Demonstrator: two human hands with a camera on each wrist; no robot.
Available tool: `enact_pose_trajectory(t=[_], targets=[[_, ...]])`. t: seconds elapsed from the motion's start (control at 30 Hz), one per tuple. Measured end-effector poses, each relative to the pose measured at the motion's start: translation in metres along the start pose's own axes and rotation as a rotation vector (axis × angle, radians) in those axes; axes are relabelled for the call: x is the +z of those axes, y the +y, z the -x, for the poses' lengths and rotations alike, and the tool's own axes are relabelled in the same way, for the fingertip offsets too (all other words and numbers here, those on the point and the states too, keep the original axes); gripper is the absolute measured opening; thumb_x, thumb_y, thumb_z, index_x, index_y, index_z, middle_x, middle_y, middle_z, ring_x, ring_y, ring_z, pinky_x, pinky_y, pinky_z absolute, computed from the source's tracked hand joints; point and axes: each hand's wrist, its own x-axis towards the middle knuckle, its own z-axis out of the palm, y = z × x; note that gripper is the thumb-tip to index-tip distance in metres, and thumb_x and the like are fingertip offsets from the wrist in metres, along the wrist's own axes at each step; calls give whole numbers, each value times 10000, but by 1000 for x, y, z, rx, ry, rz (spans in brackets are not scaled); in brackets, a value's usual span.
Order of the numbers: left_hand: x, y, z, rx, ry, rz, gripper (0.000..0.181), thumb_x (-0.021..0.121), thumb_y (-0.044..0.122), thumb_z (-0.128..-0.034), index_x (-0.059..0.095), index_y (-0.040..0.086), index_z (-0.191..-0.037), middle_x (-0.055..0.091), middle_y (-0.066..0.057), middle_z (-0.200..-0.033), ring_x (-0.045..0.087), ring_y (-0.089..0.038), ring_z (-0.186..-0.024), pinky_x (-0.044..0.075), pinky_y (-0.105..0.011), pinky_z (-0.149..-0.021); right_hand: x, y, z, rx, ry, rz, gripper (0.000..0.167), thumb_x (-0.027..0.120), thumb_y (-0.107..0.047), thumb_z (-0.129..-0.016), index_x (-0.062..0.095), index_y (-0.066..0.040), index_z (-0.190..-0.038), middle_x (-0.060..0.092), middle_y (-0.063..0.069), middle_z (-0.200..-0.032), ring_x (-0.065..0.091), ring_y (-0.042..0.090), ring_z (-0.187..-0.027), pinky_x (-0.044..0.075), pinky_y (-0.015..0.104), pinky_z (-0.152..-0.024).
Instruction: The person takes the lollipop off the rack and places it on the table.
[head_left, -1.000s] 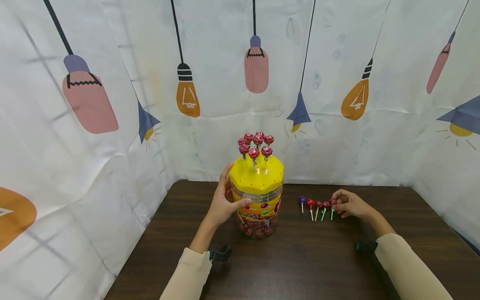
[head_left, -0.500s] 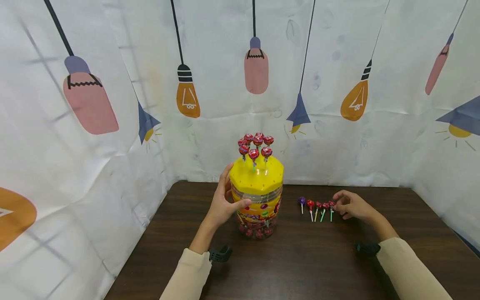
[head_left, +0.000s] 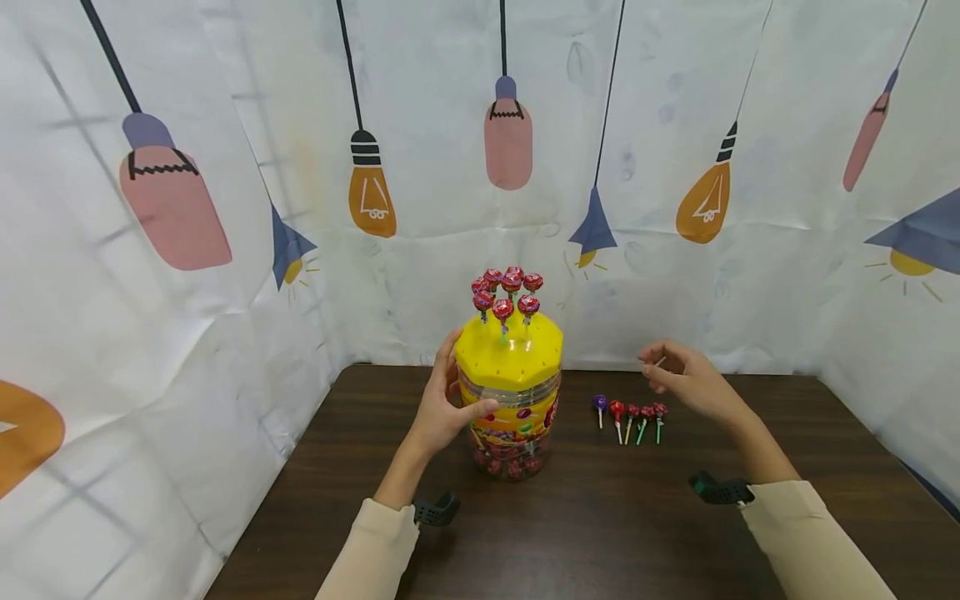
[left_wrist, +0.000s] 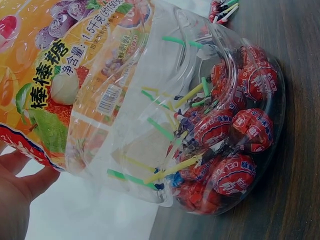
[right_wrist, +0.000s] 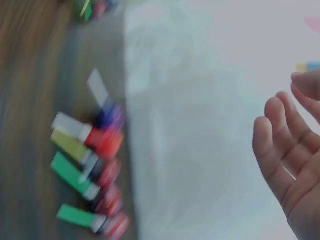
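A clear plastic jar (head_left: 513, 425) with a fruit-printed label (left_wrist: 50, 85) stands upright on the table. Several red-wrapped lollipops (head_left: 503, 309) stick up from its yellow lid (head_left: 510, 367). More lollipops (left_wrist: 233, 172) lie loose inside at the bottom, visible through the wall. My left hand (head_left: 441, 412) grips the jar's left side, thumb across the front. To the right lies a row of lollipops, with a purple one (head_left: 600, 402) at the left end and a red one (head_left: 660, 409) at the right. Above that row hovers my right hand (head_left: 690, 382), fingers loosely bent, with nothing visible in its grasp.
The dark wooden table (head_left: 585, 525) ends at a white curtain (head_left: 420, 292) printed with hanging lamps, close behind the jar and the lollipop row. Each wrist wears a dark strap, such as the right strap (head_left: 720, 489).
My right hand has let go of the rightmost lollipop and risen up and away from the row. The left hand keeps its hold on the jar.
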Motion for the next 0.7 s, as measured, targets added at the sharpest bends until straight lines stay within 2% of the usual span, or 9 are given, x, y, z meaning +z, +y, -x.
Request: enact_pose_trajectory(t=[0.13,0.4,0.53,0.7], targets=[[-1,1,0,4,-9,8,1022,822,332,-877,134,387,-1631,394,-10,-1613,503,-316,-1355,427,-595,-1115,11,-38,-6,-97,57,-39,205,600,-212,-1045,616,-70,-1191,654,67,-1030,685,133,-867,594,287,-760],[-1,1,0,2,-23,23,1029,820,313,-881,121,379,-1634,396,-26,-1603,505,-320,-1347,452,-570,-1099,35,-97,-23,-249,133,-224,172,653,-104,-1000,637,-17,-1148,710,30,-1002,723,152,-859,614,284,-779],[-1,1,0,8,-29,29,1030,817,303,-885,116,364,-1637,389,-40,-1608,504,-327,-1343,454,-578,-1088,47,-118,-31,-314,142,-282,184,658,-62,-985,641,-34,-1166,714,79,-1027,723,182,-889,622,309,-787],[-1,0,0,18,-32,31,1028,815,320,-886,116,356,-1638,392,-50,-1606,510,-333,-1330,455,-585,-1075,60,-136,-40,-348,135,-344,270,675,-48,-967,625,-63,-1231,678,237,-1126,704,286,-1015,612,299,-862]])
